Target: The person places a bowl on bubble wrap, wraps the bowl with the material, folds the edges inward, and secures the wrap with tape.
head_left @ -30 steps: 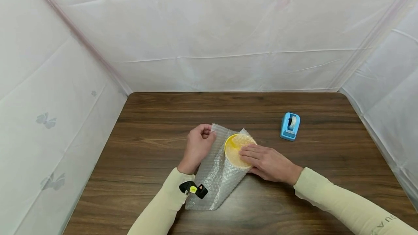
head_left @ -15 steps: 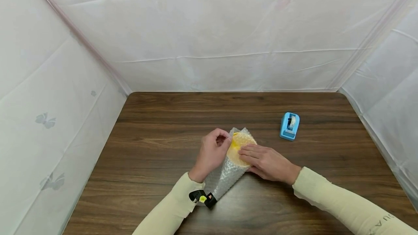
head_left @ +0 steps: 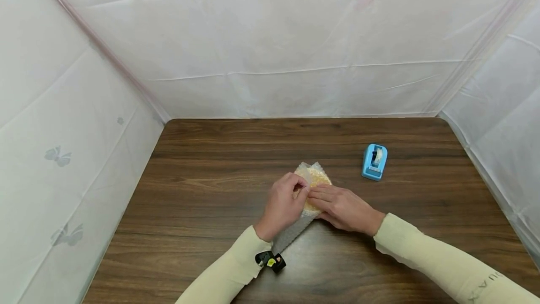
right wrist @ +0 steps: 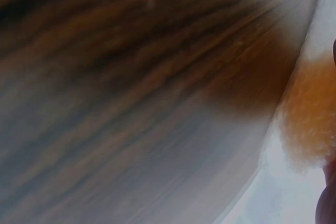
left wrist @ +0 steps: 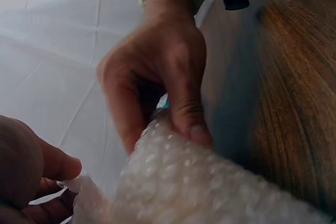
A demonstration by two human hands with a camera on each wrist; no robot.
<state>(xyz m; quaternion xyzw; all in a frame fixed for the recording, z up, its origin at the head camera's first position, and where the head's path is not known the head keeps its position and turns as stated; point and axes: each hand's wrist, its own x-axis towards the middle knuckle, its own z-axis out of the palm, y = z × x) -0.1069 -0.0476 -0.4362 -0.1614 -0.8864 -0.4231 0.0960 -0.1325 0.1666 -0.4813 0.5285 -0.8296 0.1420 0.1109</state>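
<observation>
A round, cup-like yellow thing (head_left: 319, 178) stands wrapped in clear bubble wrap (head_left: 291, 236), its top covered by the layers. My left hand (head_left: 284, 206) pinches a free edge of the wrap between thumb and fingers, right over that top. Close beside it, my right hand (head_left: 348, 208) grips the bundle from the right, fingers on top and thumb lower down. The left wrist view shows the right hand (left wrist: 157, 66) holding the bubble wrap (left wrist: 173, 182), with the left hand (left wrist: 26, 166) at the lower left. Orange-yellow shows through the wrap (right wrist: 310, 114) in the right wrist view.
A light-blue tape dispenser (head_left: 374, 162) with a roll of tape stands to the right, behind the right hand. The dark wood table (head_left: 211, 154) is bordered by white sheeting (head_left: 270, 50) at the back and both sides.
My left hand has carried the wrap's free edge rightward, from beside the yellow thing to over its top, hiding the yellow rim. The right hand has stayed nearly in place.
</observation>
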